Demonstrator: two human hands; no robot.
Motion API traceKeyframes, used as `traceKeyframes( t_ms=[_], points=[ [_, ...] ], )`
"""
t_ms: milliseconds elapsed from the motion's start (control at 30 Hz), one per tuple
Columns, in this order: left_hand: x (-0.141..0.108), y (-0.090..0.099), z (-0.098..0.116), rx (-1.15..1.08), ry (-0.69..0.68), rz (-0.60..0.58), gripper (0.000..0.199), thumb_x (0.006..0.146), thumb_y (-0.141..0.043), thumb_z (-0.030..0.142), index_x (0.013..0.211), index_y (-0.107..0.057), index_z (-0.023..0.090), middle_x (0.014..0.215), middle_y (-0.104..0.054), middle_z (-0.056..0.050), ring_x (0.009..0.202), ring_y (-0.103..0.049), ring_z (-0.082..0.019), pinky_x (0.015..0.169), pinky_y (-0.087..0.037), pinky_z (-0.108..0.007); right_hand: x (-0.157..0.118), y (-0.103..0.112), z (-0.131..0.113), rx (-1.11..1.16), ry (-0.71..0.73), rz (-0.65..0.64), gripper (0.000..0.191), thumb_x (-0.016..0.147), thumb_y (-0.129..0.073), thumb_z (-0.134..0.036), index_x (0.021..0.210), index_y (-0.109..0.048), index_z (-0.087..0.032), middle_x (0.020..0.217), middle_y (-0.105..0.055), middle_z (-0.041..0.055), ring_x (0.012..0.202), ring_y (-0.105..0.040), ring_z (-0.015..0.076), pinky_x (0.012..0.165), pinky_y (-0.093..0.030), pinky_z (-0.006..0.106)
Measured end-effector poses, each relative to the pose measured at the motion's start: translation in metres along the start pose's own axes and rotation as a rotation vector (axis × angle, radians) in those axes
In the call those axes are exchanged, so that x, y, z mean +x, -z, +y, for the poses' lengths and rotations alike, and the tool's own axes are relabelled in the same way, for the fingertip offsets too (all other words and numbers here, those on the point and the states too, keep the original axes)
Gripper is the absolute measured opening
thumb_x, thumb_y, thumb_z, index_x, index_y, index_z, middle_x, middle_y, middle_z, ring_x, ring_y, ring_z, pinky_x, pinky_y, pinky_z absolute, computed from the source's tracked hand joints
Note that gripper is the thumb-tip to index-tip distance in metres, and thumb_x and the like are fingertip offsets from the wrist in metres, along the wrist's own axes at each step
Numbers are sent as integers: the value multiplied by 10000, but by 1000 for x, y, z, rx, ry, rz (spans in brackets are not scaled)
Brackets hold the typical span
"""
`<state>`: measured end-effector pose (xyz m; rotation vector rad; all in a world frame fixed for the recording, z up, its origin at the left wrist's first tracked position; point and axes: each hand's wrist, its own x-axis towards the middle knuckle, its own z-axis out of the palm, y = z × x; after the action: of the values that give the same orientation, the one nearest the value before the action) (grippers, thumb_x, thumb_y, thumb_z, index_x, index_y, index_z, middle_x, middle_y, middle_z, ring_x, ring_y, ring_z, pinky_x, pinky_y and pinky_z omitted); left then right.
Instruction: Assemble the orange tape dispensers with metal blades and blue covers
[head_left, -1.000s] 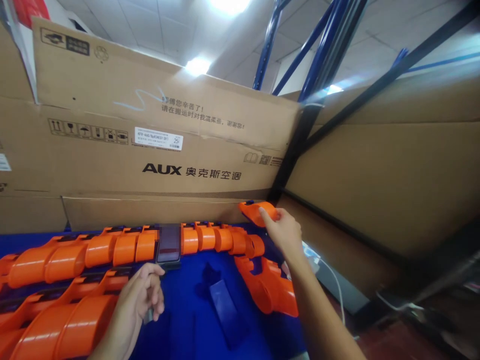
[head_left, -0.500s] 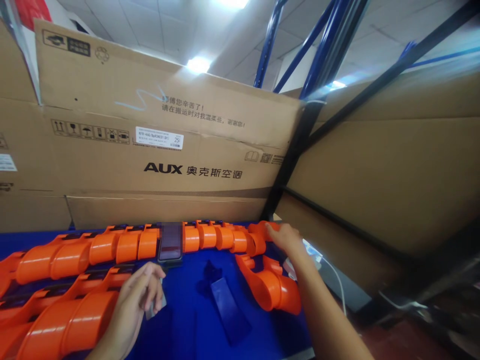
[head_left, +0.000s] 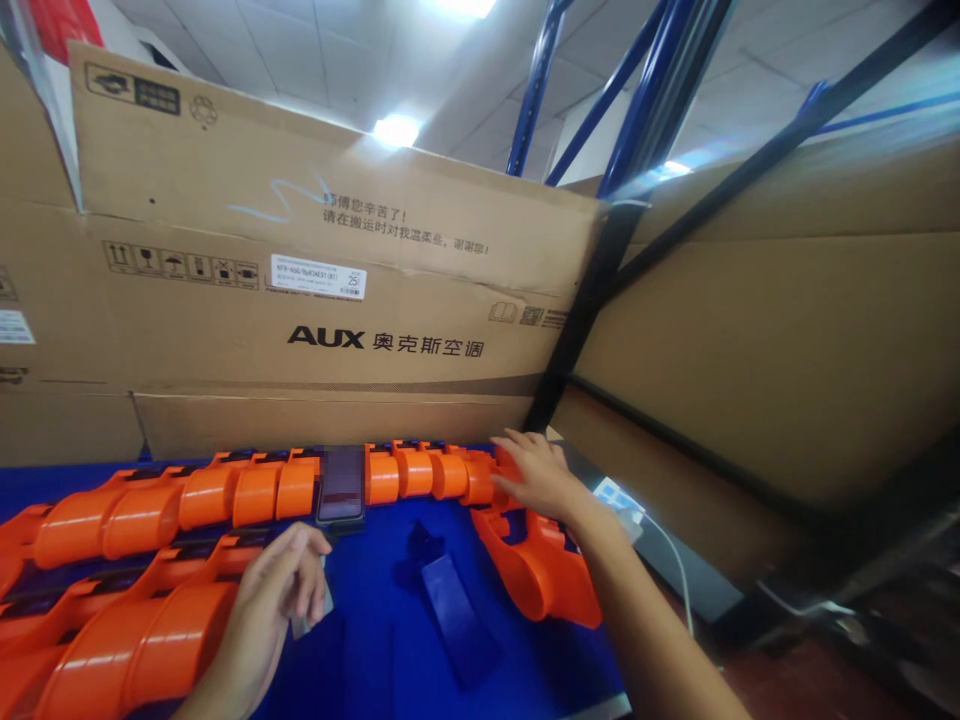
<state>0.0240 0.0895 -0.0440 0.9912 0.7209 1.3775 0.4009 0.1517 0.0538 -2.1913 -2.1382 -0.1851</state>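
My left hand (head_left: 281, 580) is curled at the lower left, with a small pale grey flat piece (head_left: 319, 605) showing under its fingers. Beside it are large glossy orange curved plastic parts (head_left: 150, 640). My right hand (head_left: 536, 475) has its fingers apart over the right end of the back row of orange parts (head_left: 450, 475); whether it touches them I cannot tell. Just below this hand a separate pair of joined orange parts (head_left: 547, 580) lies on the blue surface (head_left: 375, 580). A loose dark blue plastic piece (head_left: 457, 615) rests between my hands.
A phone-like dark device (head_left: 341, 485) leans against the back row. Behind stands a large cardboard sheet (head_left: 300, 380) with printing. A black rack post (head_left: 570, 350) rises at the right, near a white power strip (head_left: 619, 500) and its cable.
My right hand has let go of the orange part at the row's far right end and moved slightly left, its fingers now spread. My left hand stays where it was.
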Motion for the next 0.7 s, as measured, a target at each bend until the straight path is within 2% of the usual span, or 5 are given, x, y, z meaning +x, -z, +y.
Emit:
traceKeyframes(
  t_ms=[167,333,433,533,700],
  points=[
    [-1,0,0,-12,-1,-13,304,985,-596,482,971,-677,189,514,-483,69,474,-498,-140,465,-437,-238,12,-13,-22,-35,174,-68,836,720,-835,-442,1495,-541,-330,1613,-456,125,1434,-367,421,1136,-271,546],
    [0,0,1,-13,18,-33,307,998,-577,482,980,-675,191,518,-496,69,468,-493,-134,470,-436,-236,18,-22,-31,-71,234,-70,692,735,-836,-377,1391,-622,-339,1353,-670,110,1290,-512,372,1061,-338,480],
    [1,-2,3,-14,10,-32,311,995,-578,486,955,-672,192,516,-502,66,470,-501,-134,472,-437,-234,16,-16,-33,-88,271,-32,609,750,-834,-361,1329,-659,-288,1256,-709,129,1224,-539,362,1013,-361,463],
    [0,-3,5,-7,24,-30,310,992,-582,488,936,-668,196,522,-516,61,477,-506,-131,480,-436,-229,11,-4,-33,-97,295,29,585,774,-813,-317,1331,-647,-252,1304,-691,143,1200,-533,360,974,-368,461],
    [-2,-4,7,28,50,-49,309,987,-585,497,938,-665,203,532,-531,55,489,-519,-127,484,-419,-217,2,22,-35,-102,308,149,686,821,-761,-271,1463,-532,-192,1410,-634,177,1228,-496,387,961,-364,493]
  ],
)
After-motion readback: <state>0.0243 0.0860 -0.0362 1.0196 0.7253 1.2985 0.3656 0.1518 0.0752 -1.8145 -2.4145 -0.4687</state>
